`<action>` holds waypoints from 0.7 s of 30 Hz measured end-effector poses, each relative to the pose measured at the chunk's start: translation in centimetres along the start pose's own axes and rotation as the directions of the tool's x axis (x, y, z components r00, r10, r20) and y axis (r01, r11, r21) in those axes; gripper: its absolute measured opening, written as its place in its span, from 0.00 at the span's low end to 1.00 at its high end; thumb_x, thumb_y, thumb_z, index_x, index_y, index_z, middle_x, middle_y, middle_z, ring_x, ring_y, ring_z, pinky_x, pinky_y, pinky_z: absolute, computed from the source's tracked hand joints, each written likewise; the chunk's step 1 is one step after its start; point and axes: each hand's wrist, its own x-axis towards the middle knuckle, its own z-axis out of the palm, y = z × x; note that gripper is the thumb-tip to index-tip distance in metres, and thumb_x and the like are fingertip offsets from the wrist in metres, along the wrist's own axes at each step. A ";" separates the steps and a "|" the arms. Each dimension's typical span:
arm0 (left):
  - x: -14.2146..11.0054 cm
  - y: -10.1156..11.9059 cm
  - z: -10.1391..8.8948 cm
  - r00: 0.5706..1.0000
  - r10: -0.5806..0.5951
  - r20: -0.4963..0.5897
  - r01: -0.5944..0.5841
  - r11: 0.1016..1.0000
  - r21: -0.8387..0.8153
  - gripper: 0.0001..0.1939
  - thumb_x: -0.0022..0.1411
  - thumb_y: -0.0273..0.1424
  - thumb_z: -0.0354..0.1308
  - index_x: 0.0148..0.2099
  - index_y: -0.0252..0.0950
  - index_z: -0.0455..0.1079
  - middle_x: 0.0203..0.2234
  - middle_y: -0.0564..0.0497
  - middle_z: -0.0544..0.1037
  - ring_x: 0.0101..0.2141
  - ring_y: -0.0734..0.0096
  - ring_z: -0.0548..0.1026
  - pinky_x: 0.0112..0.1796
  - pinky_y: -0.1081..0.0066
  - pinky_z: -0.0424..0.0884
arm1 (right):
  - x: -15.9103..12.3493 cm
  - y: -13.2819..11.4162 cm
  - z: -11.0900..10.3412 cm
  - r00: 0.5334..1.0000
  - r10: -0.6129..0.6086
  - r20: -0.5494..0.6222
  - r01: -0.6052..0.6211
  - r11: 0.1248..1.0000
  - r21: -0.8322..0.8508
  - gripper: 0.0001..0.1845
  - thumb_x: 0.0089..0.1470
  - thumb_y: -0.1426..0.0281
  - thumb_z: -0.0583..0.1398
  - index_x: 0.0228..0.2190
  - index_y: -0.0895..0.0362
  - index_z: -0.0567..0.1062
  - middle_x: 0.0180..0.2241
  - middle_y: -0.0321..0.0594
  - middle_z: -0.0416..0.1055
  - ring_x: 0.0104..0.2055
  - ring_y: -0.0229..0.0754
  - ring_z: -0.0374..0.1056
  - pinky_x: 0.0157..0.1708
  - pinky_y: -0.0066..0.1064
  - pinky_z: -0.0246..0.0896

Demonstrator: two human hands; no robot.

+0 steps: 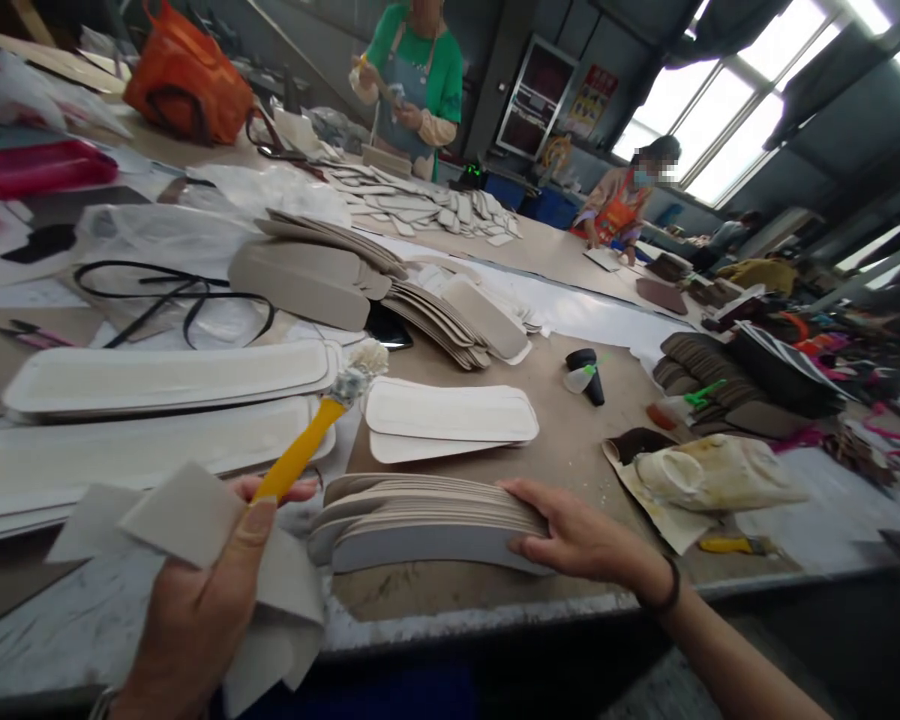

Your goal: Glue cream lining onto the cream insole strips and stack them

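My left hand (pixel 208 590) is closed around a brush (pixel 300 450) with a yellow handle, its bristle end caked in whitish paste and tilted up and away. The same hand also has several pale grey flat pieces (pixel 187 515) in it. My right hand (pixel 570 530) grips the right end of a fanned stack of curved grey strips (pixel 427 545) near the table's front edge, with fingers on top and thumb at the front. Just beyond that stack lie white-faced rounded panels (pixel 450 412). Longer white panels (pixel 172 375) lie in piles left of the brush.
Grey panel stacks (pixel 300 275) and a black cord (pixel 172 285) lie farther back. To the right are a small bottle (pixel 579 378), a glue-stained container (pixel 675 475) and another yellow-handled brush (pixel 731 545). Two co-workers (pixel 412 90) stand across the tables.
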 end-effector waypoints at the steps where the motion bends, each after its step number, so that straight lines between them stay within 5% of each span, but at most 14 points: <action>1: -0.2 -0.1 0.4 0.999 -0.013 0.044 0.012 1.000 0.016 0.19 0.59 0.48 0.55 0.41 0.38 0.72 0.39 0.51 0.80 0.47 0.56 0.74 0.59 0.52 0.59 | 0.0 0.1 0.2 1.000 -0.002 -0.008 0.002 1.000 0.000 0.31 0.49 0.68 0.61 0.55 0.62 0.68 0.55 0.52 0.70 0.53 0.53 0.68 0.54 0.41 0.62; 7: 0.4 -1.7 2.1 0.994 0.056 0.098 -0.050 0.997 -0.063 0.18 0.59 0.48 0.57 0.42 0.41 0.66 0.38 0.49 0.81 0.45 0.55 0.77 0.56 0.51 0.65 | -1.0 0.3 1.3 0.992 -0.057 -0.109 0.050 0.997 -0.066 0.36 0.49 0.68 0.64 0.59 0.60 0.65 0.56 0.53 0.68 0.56 0.54 0.65 0.58 0.45 0.57; 11: 0.7 -2.5 2.3 0.991 0.032 0.131 -0.018 0.994 -0.105 0.17 0.59 0.48 0.58 0.42 0.42 0.65 0.38 0.50 0.81 0.46 0.55 0.77 0.57 0.50 0.64 | -2.9 2.0 2.7 0.963 0.025 -0.267 -0.019 0.999 0.028 0.40 0.48 0.66 0.66 0.61 0.55 0.62 0.56 0.49 0.67 0.58 0.53 0.63 0.59 0.46 0.55; 15: 0.5 -2.3 2.9 0.998 -0.056 0.035 0.057 0.998 -0.037 0.20 0.52 0.50 0.61 0.40 0.42 0.67 0.32 0.50 0.80 0.40 0.53 0.78 0.50 0.50 0.71 | -4.1 3.6 5.0 0.857 0.257 -0.447 -0.119 0.942 0.313 0.35 0.47 0.62 0.65 0.56 0.54 0.66 0.56 0.47 0.67 0.58 0.53 0.63 0.58 0.43 0.57; 21: -0.8 -1.8 4.2 0.997 -0.057 -0.054 0.055 0.998 -0.039 0.15 0.56 0.49 0.58 0.37 0.44 0.68 0.31 0.54 0.77 0.38 0.57 0.77 0.53 0.53 0.70 | -1.6 2.1 7.0 0.668 0.451 -0.592 -0.058 0.824 0.563 0.23 0.46 0.54 0.63 0.40 0.56 0.71 0.36 0.39 0.74 0.38 0.46 0.71 0.41 0.34 0.67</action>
